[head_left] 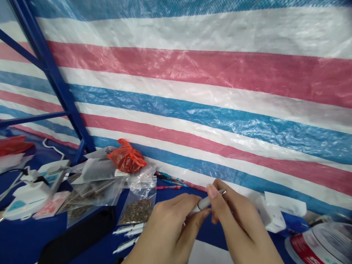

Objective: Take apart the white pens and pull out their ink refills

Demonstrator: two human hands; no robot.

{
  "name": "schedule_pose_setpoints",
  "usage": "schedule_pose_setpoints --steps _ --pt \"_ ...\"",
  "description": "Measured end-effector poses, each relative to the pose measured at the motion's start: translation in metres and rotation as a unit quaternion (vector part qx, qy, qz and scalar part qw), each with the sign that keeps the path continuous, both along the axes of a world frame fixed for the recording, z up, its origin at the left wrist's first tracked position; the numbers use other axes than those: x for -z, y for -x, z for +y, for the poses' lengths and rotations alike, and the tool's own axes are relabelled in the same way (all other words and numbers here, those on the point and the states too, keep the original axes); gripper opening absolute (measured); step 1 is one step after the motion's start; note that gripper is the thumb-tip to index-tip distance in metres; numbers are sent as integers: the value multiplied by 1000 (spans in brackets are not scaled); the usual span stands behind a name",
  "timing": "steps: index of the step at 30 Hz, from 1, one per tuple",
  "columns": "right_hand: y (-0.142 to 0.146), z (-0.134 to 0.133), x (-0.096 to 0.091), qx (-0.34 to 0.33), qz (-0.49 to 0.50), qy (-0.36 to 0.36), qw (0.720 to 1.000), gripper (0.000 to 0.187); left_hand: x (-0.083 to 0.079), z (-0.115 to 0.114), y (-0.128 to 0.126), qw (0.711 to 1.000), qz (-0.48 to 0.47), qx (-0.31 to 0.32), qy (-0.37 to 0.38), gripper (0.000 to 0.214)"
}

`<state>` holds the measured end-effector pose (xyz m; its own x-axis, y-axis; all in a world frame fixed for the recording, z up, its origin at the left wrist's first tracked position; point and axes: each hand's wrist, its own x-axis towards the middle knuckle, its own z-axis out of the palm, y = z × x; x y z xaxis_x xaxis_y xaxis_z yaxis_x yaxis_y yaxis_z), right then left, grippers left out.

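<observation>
A pen (204, 203) with a pale grey barrel and a metallic end is held between both hands, tilted up to the right. My left hand (170, 222) is closed round its lower left part. The thumb and fingers of my right hand (238, 218) pinch it close to the metallic end. What lies inside the left fist is hidden. Beneath the hands lies a sheet of white paper (209, 253). Several white pens (129, 231) rest on the blue table left of my left hand, below a clear bag of dried brown bits (137, 211).
A black phone-like slab (79, 234), stacked plastic bags (96, 192), a tied red bag (127, 157) and white plugged-in devices (29, 196) fill the left. Coloured pens (170, 179) lie along the striped sheet (209, 121). At right stand a clear jar (324, 244) and white packets (286, 203).
</observation>
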<state>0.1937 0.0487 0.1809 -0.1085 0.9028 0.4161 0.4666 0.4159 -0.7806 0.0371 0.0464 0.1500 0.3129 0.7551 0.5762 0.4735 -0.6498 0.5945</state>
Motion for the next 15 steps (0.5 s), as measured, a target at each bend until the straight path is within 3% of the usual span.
schedule_pose_setpoints --steps 3,8,11,15 --pt "2 -1 2 24 11 -18 999 51 6 0 3 995 35 -49 -81 22" --pt "7 10 6 68 20 -19 997 55 20 7 -2 946 102 -172 -254 22" --pt "2 14 9 59 21 -33 998 47 22 12 -6 943 103 -181 -259 21" --pt "-13 6 15 20 8 -53 998 44 20 8 -5 974 79 -135 -165 20"
